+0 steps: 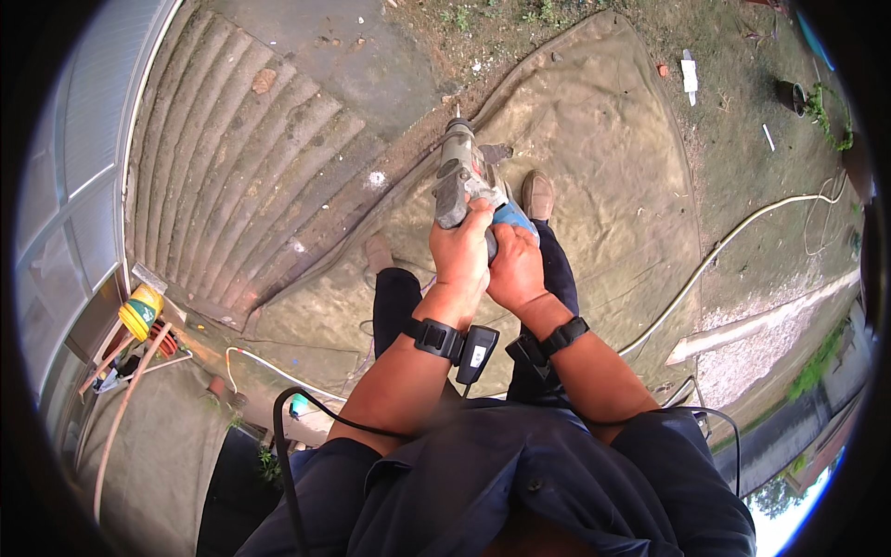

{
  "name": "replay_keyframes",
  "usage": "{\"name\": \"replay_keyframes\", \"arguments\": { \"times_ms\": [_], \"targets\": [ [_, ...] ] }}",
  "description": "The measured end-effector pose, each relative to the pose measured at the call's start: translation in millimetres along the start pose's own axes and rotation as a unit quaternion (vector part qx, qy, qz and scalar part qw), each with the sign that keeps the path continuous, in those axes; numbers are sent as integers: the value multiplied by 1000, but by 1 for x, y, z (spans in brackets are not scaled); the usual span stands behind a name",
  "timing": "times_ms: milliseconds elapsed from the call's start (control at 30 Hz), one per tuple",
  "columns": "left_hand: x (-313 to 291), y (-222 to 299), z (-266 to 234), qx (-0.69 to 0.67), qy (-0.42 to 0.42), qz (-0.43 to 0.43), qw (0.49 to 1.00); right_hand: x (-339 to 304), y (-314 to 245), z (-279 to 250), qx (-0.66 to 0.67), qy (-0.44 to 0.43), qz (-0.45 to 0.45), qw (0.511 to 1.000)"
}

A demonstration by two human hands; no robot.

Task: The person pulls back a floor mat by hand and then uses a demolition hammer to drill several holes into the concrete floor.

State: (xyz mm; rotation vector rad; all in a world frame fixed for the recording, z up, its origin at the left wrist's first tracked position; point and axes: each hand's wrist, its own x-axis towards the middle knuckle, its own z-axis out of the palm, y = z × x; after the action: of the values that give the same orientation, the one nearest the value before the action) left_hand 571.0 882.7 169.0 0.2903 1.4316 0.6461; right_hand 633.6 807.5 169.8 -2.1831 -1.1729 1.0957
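Note:
A worn grey and blue hammer drill is held out in front of me, above the ground cloth. Its thin bit points away from me, toward the far side. My left hand is closed around the drill's rear, thumb lying along the top. Close beside it, my right hand has its fingers curled against the blue housing. Part of the handle is hidden behind my hands. Black straps with small devices sit on both wrists.
A brown-green cloth covers the ground under my shoes. Grey ridged steps lie at the left, beside a paneled wall. A pale hose curves along the right. A yellow bucket stands lower left, near a wooden pole.

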Motion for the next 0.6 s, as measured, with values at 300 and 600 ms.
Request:
{"name": "replay_keyframes", "arguments": {
  "times_ms": [300,600],
  "targets": [
    [0,1,-5,-3,7,-4,1000,-1,-3,1,-7,-2,-27,1000],
    [-2,0,-2,4,10,2,1000,2,1,1,5,15,-47,999]
  ]
}}
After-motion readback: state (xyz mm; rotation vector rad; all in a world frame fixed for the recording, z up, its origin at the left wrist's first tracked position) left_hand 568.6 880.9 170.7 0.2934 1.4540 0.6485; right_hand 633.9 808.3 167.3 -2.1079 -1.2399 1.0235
